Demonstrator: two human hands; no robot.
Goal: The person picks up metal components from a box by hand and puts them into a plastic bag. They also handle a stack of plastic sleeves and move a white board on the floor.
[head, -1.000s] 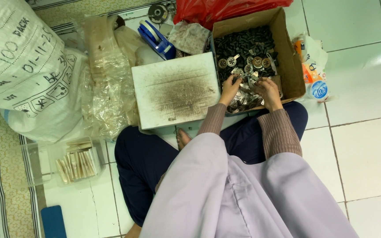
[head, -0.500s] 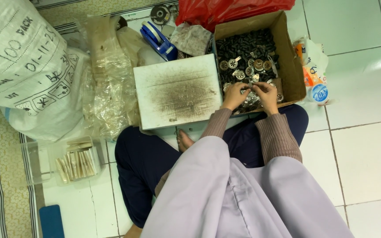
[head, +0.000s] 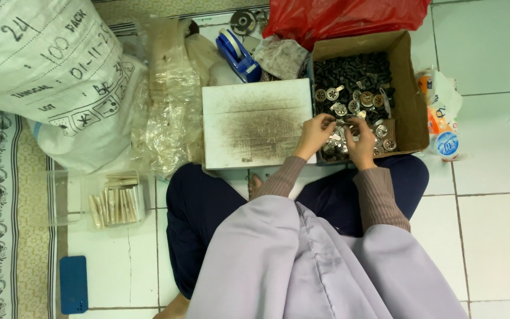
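Two hands over cardboard box [head: 411, 88] near edge: left hand [head: 314, 134] pinching small metal part [head: 333, 121], right hand [head: 361, 142] curled on another, contents too small to tell. Beside, stained white board [head: 255, 121]. Beyond, blue tape dispenser [head: 238, 54], red bag [head: 343, 18].

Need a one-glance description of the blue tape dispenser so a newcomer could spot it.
Start at the open cardboard box of small metal parts where both hands work. Left of it lies a stained white board. The tape dispenser sits just beyond that board's far edge: glossy blue with a white roll, the only blue item up there.
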